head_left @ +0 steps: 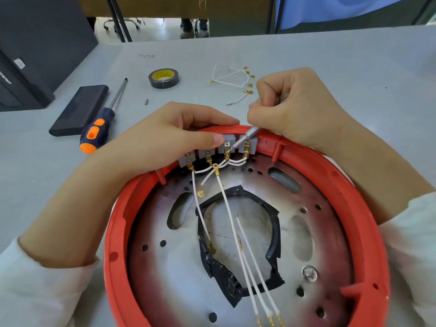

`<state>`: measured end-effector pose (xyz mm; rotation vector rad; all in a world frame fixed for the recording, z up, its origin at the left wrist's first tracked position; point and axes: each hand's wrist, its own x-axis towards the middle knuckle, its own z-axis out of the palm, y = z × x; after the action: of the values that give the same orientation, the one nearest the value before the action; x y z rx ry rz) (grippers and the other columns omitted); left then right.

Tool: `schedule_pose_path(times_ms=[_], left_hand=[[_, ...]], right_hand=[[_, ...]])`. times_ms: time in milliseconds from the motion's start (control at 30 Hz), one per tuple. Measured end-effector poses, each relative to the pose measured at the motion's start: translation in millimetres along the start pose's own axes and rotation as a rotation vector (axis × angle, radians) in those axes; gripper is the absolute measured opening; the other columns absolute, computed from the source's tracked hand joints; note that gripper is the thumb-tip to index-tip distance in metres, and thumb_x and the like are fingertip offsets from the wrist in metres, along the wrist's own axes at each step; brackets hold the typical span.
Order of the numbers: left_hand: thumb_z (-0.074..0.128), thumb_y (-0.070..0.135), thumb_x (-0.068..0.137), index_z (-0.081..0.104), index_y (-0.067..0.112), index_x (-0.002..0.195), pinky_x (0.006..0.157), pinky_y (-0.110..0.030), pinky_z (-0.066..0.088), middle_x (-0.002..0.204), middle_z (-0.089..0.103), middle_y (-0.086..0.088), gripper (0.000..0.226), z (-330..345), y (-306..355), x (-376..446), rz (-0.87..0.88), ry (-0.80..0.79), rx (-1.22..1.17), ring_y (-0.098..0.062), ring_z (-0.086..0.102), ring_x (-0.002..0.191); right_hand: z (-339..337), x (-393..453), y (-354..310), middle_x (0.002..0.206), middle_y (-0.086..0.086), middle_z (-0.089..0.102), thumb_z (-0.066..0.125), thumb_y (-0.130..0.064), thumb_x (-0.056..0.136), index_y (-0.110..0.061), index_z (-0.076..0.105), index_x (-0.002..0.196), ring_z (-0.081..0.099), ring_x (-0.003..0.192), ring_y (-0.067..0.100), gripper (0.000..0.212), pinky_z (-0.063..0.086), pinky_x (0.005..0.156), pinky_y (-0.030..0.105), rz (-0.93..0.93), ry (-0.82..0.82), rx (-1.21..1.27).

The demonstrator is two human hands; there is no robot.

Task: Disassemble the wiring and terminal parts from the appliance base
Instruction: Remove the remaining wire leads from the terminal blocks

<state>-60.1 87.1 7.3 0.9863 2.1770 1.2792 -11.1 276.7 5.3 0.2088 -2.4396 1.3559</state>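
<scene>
Head view looks down on a round appliance base (pixel 368 208) lying on a grey table (pixel 330 55). Its rim is matte red plastic, and inside sits a dull metal plate (pixel 165 279), discoloured reddish-brown toward the edge, pierced by round holes and curved slots. Crinkled black tape (pixel 219 272) lines a large central opening.

Along the far inner rim stands a row of grey terminal blocks (pixel 207 153) with brass connectors. Thin white wires (pixel 230 223) run from them across the plate, ending in small brass lugs.

Left hand (pixel 169 135) rests on the rim, its fingers curled over the edge, the thumb pressing by the terminal blocks. Right hand (pixel 295 109) holds a slim silver screwdriver (pixel 247 135) in a closed fist grip, the tip set on the third block.

Beyond the base, loose on the table, lie a bundle of white wires with brass ends (pixel 236 81), a roll of black tape (pixel 164 77), a small dark bit (pixel 146 101), a long screwdriver with an orange and dark blue handle (pixel 99 128), and a flat black rectangular case (pixel 79 109).
</scene>
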Motion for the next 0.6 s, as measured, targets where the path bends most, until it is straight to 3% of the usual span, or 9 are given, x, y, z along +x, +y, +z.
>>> schedule_pose_path(times_ms=[100, 267, 367, 500, 600], left_hand=[[0.060, 0.004, 0.088, 0.066, 0.022, 0.113, 0.084, -0.006, 0.044, 0.106, 0.072, 0.011, 0.031, 0, -1, 0, 0.004, -0.001, -0.015, 0.001, 0.065, 0.099], [0.060, 0.005, 0.088, 0.066, 0.022, 0.114, 0.089, -0.009, 0.045, 0.107, 0.071, 0.014, 0.032, 0, -3, 1, 0.013, -0.005, -0.020, 0.000, 0.064, 0.102], [0.059, 0.005, 0.089, 0.066, 0.023, 0.114, 0.093, -0.010, 0.044, 0.109, 0.071, 0.013, 0.032, 0, -3, 0, 0.012, -0.002, -0.027, -0.001, 0.063, 0.104], [0.057, 0.006, 0.090, 0.065, 0.025, 0.113, 0.096, -0.015, 0.045, 0.109, 0.071, 0.012, 0.031, 0, -5, 0, -0.004, -0.010, -0.038, -0.003, 0.063, 0.106], [0.056, 0.006, 0.091, 0.065, 0.029, 0.110, 0.094, -0.017, 0.046, 0.107, 0.071, 0.013, 0.031, -3, -7, 0, -0.024, 0.063, -0.024, -0.002, 0.064, 0.103]], right_hand=[[-1, 3, -1, 0.042, -0.008, 0.024, 0.060, 0.003, 0.073, -0.013, 0.031, 0.047, 0.024, 0.040, 0.006, 0.042, 0.023, 0.044, 0.013, 0.034, -0.041, -0.002], [-1, -9, 0, 0.044, -0.006, 0.032, 0.064, -0.003, 0.076, -0.013, 0.034, 0.049, 0.029, 0.043, 0.006, 0.042, 0.026, 0.047, 0.010, -0.053, 0.128, -0.078], [-1, -15, -2, 0.047, 0.007, 0.040, 0.066, -0.008, 0.078, -0.010, 0.038, 0.052, 0.032, 0.046, 0.008, 0.039, 0.028, 0.049, 0.015, -0.073, 0.166, -0.137], [-8, -19, -9, 0.051, 0.000, 0.053, 0.069, -0.024, 0.085, -0.014, 0.046, 0.055, 0.042, 0.043, 0.004, 0.039, 0.031, 0.049, 0.010, -0.021, 0.062, -0.183], [-16, -23, -17, 0.047, -0.006, 0.056, 0.071, -0.038, 0.082, -0.021, 0.047, 0.056, 0.044, 0.039, 0.003, 0.039, 0.034, 0.047, 0.008, -0.010, 0.082, -0.097]])
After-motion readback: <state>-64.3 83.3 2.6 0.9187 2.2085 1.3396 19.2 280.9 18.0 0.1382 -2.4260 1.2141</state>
